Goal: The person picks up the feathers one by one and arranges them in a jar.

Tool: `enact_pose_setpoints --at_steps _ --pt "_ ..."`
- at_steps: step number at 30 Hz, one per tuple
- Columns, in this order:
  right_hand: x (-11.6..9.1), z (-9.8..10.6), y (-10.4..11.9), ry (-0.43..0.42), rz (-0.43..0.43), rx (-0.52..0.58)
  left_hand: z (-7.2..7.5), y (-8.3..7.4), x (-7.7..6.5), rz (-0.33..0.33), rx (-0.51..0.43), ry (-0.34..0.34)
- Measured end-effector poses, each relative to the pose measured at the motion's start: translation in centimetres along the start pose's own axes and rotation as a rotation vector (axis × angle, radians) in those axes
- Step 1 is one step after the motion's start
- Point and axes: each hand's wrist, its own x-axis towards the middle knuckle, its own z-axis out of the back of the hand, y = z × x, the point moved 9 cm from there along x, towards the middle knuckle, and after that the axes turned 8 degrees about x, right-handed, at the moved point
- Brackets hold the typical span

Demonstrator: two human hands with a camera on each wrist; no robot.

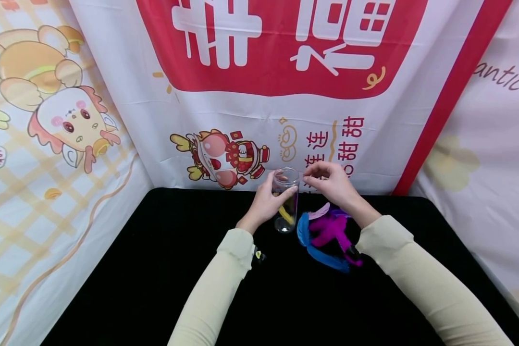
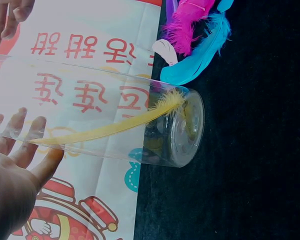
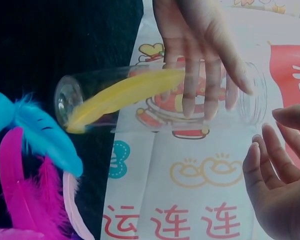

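Clear jar (image 1: 292, 204) at the far part of the tabletop (image 1: 177, 278), long axis near vertical, mouth up, base down (can't tell if it touches). Left hand (image 1: 265, 199) clamped round its upper part. Yellow feather (image 3: 125, 94) inside leans slantwise to that axis, fluffy end at the base. Right hand (image 1: 330, 185) just beside the rim, thumb and fingertips apart. Loose feathers (image 1: 328, 231) lie to the jar's right.

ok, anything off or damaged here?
One oddity: the red-and-white printed fabric banner behind the black-covered table appears hung sideways; its large white characters look rotated in the head view. Nothing obviously spilled or damaged; the curved yellow feather is inside the clear cylindrical jar.
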Motion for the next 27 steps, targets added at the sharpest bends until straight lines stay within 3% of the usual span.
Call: enact_pose_setpoints --at_steps 7,12,27 --pt "-0.9 0.3 0.1 0.022 -0.04 0.002 -0.1 0.1 0.0 0.004 -0.004 0.005" --pt "-0.8 0.8 -1.3 0.02 -0.048 0.001 -0.1 0.1 -0.1 0.007 -0.011 0.009" --pt "-1.7 2.3 -2.7 0.028 -0.085 0.017 0.0 0.0 -0.1 0.01 -0.006 0.006"
